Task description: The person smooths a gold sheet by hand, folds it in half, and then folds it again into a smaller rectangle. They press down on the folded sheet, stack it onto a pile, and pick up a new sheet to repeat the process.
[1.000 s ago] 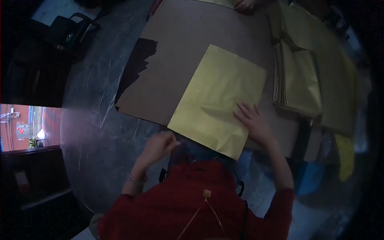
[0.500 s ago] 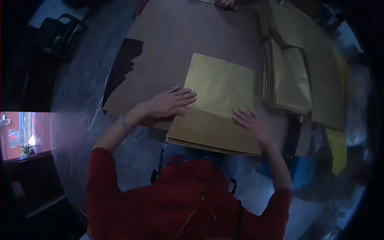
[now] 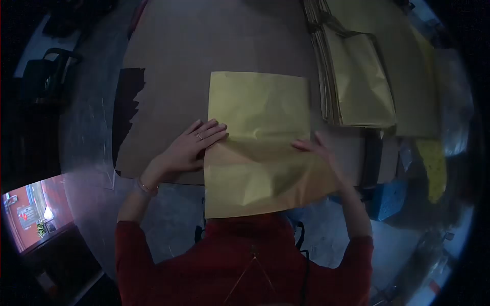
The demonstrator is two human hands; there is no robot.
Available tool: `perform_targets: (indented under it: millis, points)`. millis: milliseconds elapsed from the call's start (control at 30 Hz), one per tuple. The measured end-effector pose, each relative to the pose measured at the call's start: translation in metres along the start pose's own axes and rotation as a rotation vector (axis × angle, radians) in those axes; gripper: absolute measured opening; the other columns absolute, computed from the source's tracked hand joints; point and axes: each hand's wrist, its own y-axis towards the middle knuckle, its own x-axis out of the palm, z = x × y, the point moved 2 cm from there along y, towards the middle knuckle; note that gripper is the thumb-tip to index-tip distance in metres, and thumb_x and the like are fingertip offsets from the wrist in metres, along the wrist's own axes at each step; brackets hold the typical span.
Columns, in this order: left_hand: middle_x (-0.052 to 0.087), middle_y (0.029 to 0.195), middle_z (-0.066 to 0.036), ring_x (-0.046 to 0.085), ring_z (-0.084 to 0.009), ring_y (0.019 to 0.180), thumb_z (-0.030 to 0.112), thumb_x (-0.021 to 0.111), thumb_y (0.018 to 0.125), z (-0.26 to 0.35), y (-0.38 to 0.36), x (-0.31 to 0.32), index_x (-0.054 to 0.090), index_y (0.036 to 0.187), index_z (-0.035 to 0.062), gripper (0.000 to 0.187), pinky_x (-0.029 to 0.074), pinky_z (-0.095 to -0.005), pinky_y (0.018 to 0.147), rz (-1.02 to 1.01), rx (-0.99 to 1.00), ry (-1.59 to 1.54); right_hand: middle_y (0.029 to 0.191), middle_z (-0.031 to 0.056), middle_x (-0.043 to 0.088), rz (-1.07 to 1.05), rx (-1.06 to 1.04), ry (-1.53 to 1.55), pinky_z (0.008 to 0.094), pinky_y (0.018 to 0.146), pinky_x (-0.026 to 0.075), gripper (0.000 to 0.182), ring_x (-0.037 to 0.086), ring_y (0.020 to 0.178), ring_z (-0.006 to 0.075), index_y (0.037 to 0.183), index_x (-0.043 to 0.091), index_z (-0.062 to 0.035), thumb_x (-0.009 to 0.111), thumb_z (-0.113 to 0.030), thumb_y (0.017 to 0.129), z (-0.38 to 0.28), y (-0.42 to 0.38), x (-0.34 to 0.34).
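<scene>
A gold-yellow paper sheet (image 3: pixel 260 102) lies before me with its far part flat on the cardboard-covered table. Its near part is wavy and hangs past the table's front edge toward my lap. My left hand (image 3: pixel 194 146) rests open on the left edge of the sheet, fingers stretched out, a ring on one finger. On the right edge is my right hand (image 3: pixel 324 157), its visible fingers apart and slightly blurred. Below that hand, the sheet's near right corner bends out to the right.
Brown cardboard (image 3: pixel 168 102) with a dark torn patch (image 3: pixel 127 102) covers the table. A stack of folded gold paper (image 3: pixel 360 81) lies to the right. Beyond the table's right front stands a blue box (image 3: pixel 390 201), beside a hanging yellow strip (image 3: pixel 431 171). A dark chair (image 3: pixel 48 76) is at far left.
The sheet's near part, flat with a layered front edge before, is now wavy and reaches closer to my body. Both hands remain at its sides. The view has shifted.
</scene>
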Motion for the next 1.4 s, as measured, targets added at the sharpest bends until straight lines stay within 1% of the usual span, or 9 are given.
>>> perform_targets:
  millis: [33, 133, 200, 267, 300, 500, 633, 800, 1400]
  points:
    - [0.042, 0.141, -0.006, 0.033, -0.027, 0.134, 0.025, 0.061, 0.085, 0.001, 0.003, 0.003, 0.042, 0.136, 0.0154, 0.055, 0.018, -0.048, 0.112, 0.084, -0.039, -0.116, 0.128, 0.0076, 0.055, 0.006, 0.01, 0.029, 0.0447, 0.115, 0.011, 0.046, 0.04, 0.13, 0.0206, 0.128, 0.052, -0.0156, 0.062, -0.026, 0.084, -0.004, 0.001, -0.001]
    - [0.054, 0.13, -0.006, 0.037, -0.026, 0.132, 0.021, 0.058, 0.087, 0.003, 0.004, 0.002, 0.057, 0.12, 0.0122, 0.035, 0.02, -0.0456, 0.111, 0.201, -0.127, -0.413, 0.113, 0.0135, 0.062, 0.08, -0.106, -0.237, 0.0427, 0.106, 0.03, 0.035, 0.054, 0.116, 0.0245, 0.117, 0.059, -0.01, 0.06, -0.028, 0.086, -0.01, 0.001, 0.005]
    - [0.066, 0.106, -0.006, 0.054, -0.0259, 0.113, 0.019, 0.058, 0.088, 0.021, 0.002, -0.002, 0.065, 0.101, 0.0086, 0.018, 0.034, -0.041, 0.1, 0.438, -0.08, -0.349, 0.092, 0.0175, 0.064, 0.478, 0.358, -0.043, 0.0411, 0.083, 0.046, 0.03, 0.063, 0.092, 0.0286, 0.104, 0.064, -0.004, 0.059, -0.029, 0.088, 0.02, -0.007, 0.015]
    - [0.063, 0.082, -0.008, 0.057, -0.0262, 0.083, 0.017, 0.059, 0.088, 0.032, -0.008, 0.002, 0.064, 0.088, 0.0054, 0.013, 0.04, -0.0372, 0.078, 0.464, -0.482, -0.385, 0.085, 0.0184, 0.063, 0.474, 0.506, -0.001, 0.0409, 0.073, 0.046, 0.03, 0.063, 0.083, 0.0299, 0.1, 0.064, -0.0025, 0.059, -0.029, 0.088, -0.01, 0.003, 0.01]
    - [0.051, 0.063, -0.008, 0.045, -0.0256, 0.065, 0.017, 0.059, 0.087, 0.034, -0.008, 0.01, 0.06, 0.078, 0.003, 0.017, 0.035, -0.0372, 0.064, 0.583, -0.462, -0.401, 0.079, 0.0194, 0.063, 0.471, 0.654, 0.04, 0.0407, 0.064, 0.047, 0.03, 0.063, 0.073, 0.0312, 0.095, 0.065, -0.0011, 0.059, -0.029, 0.088, -0.02, 0.006, 0.011]
    - [0.051, 0.077, -0.012, 0.045, -0.0286, 0.073, 0.018, 0.063, 0.085, 0.064, -0.018, 0.036, 0.055, 0.074, 0.0006, 0.022, 0.038, -0.0373, 0.066, 0.646, -0.732, -0.263, 0.073, 0.0162, 0.061, 0.654, 0.512, -0.292, 0.0412, 0.065, 0.046, 0.027, 0.059, 0.07, 0.0341, 0.082, 0.064, -0.004, 0.06, -0.03, 0.087, -0.022, 0.015, 0.021]
    - [0.051, 0.088, -0.013, 0.045, -0.0289, 0.081, 0.018, 0.066, 0.083, 0.075, -0.024, 0.049, 0.055, 0.075, 0.0, 0.022, 0.038, -0.0377, 0.071, 0.698, -0.792, -0.217, 0.069, 0.0142, 0.059, 0.708, 0.56, -0.386, 0.0427, 0.066, 0.043, 0.026, 0.057, 0.069, 0.0344, 0.077, 0.063, -0.0056, 0.06, -0.03, 0.087, -0.013, 0.019, 0.03]
    - [0.05, 0.096, -0.011, 0.043, -0.0285, 0.095, 0.018, 0.07, 0.079, 0.079, -0.032, 0.058, 0.057, 0.078, 0.0012, 0.022, 0.037, -0.0384, 0.081, 0.706, -0.824, -0.236, 0.066, 0.0102, 0.058, 0.805, 0.39, -0.704, 0.041, 0.064, 0.04, 0.028, 0.056, 0.065, 0.0293, 0.069, 0.06, -0.0104, 0.058, -0.031, 0.088, -0.014, 0.03, 0.035]
    - [0.051, 0.103, -0.01, 0.044, -0.0281, 0.1, 0.024, 0.076, 0.074, 0.089, -0.038, 0.061, 0.059, 0.076, 0.0057, 0.025, 0.034, -0.0398, 0.086, 0.679, -0.896, -0.116, 0.06, 0.0089, 0.056, 0.687, 0.388, -0.846, 0.039, 0.062, 0.038, 0.026, 0.056, 0.063, 0.0266, 0.069, 0.059, -0.013, 0.058, -0.032, 0.088, -0.024, 0.039, 0.027]
